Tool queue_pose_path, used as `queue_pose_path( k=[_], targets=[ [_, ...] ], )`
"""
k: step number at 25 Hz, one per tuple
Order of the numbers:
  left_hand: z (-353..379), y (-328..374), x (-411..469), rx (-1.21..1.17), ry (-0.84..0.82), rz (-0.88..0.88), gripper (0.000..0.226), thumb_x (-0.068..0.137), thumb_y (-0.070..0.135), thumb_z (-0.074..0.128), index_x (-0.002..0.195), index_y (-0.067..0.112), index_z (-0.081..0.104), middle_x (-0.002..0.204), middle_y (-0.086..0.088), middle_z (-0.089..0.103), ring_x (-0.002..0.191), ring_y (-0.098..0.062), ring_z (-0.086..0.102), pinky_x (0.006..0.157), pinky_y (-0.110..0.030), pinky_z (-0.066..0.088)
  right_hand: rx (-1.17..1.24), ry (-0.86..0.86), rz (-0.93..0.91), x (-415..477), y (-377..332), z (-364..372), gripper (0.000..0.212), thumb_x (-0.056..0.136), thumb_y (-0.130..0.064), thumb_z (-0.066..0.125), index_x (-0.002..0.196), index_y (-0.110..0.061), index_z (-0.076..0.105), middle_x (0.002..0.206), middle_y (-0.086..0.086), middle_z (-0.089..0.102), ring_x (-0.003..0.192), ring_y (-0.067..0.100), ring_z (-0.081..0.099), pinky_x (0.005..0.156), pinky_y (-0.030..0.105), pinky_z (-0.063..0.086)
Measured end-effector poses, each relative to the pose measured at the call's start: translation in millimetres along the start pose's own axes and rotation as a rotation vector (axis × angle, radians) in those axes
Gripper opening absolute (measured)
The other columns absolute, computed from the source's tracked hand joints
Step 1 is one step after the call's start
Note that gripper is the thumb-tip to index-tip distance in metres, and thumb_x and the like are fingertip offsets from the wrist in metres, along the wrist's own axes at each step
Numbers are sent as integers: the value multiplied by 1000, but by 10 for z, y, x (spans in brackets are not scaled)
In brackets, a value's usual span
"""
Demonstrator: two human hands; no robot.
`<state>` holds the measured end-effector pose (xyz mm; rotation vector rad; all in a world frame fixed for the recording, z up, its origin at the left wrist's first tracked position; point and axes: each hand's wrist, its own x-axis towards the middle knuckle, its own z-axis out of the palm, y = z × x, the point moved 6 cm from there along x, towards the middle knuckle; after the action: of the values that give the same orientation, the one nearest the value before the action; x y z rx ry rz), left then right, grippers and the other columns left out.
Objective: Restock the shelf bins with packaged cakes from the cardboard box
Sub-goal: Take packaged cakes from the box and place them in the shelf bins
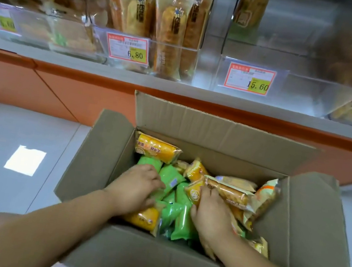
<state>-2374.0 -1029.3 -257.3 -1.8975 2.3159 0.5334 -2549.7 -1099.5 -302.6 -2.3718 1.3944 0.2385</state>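
Now, cakes' place: all I see lie loose inside the open cardboard box (217,128), which sits on the floor (8,128) below the shelf.
Green packs (171,177): at least six by my count, heaped in the box's middle, long axes running mostly near-to-far and leaning over one another.
Yellow packs (156,149): four. The top one lies along the far wall, long axis left-to-right, its right end dipping. One lies under my left wrist, and two smaller ones tilt near the centre.
Waffle packs (227,192): at least three tan ones on the right side. The clearest has its long axis left-to-right, sloping down to the right.
Left hand (138,187): knuckles up on the green heap, fingers curled down round a green pack.
Right hand (210,216): fingertips at a small yellow pack and the nearest waffle pack. I cannot tell if it has closed on either.
Box flaps: four, all folded outward.
Shelf bins (294,90): clear-fronted and in a row above the box. The bin directly above looks almost bare.
Bread packs (171,30): upright in the bin left of it, long axes vertical.
Price tags (127,48): two that I can read, 6.80 and 15.60.
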Motion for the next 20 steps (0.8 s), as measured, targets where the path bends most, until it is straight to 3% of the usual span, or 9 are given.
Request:
queue_pose_path(
  k=[2, 5, 9, 12, 17, 20],
  targets=[
    [-134, -159, 9, -126, 33, -88, 55, 79, 44, 73, 129, 26, 61, 124, 4, 60, 121, -18, 48, 106, -30, 37, 85, 8, 90, -6, 57, 170, 57, 82, -29, 66, 133, -16, 42, 124, 9, 49, 112, 27, 51, 96, 36, 44],
    [-161, -293, -29, -268, 34, -196, 55, 82, 42, 73, 134, 28, 57, 134, 7, 56, 126, -15, 40, 109, -25, 30, 145, 40, 129, -26, 99, 206, 70, 77, -23, 73, 137, -17, 36, 129, 9, 47, 115, 28, 48, 98, 37, 41],
    [-100, -238, -56, -243, 50, -230, 49, 87, 35, 69, 134, 29, 56, 133, 8, 55, 127, -15, 39, 110, -28, 32, 282, -8, 212, -6, 228, 148, 80, 73, -25, 79, 139, -21, 35, 126, 3, 56, 116, 26, 51, 98, 36, 42],
    [-197, -174, -74, -193, 67, -244, 39, 90, 32, 64, 128, 29, 58, 125, 7, 55, 121, -14, 46, 97, -29, 43, 342, -104, 216, -38, 285, 171, 74, 71, -27, 79, 135, -18, 44, 124, 3, 50, 119, 22, 47, 100, 33, 40],
    [-86, 122, -113, -74, -327, -111, 45, 90, 26, 60, 135, 28, 52, 129, 1, 49, 114, -23, 55, 91, -37, 49, 624, -226, 189, -82, 268, 74, 52, 74, -23, 79, 118, -25, 53, 115, -5, 47, 105, 14, 53, 88, 31, 47],
    [17, 290, -68, 202, -398, -19, 52, 86, 33, 64, 133, 17, 50, 128, -8, 40, 116, -27, 45, 90, -41, 46, 796, -232, 175, -91, 250, -55, 47, 75, -21, 80, 111, -27, 50, 103, -12, 60, 90, 6, 59, 75, 22, 49]
  ],
)
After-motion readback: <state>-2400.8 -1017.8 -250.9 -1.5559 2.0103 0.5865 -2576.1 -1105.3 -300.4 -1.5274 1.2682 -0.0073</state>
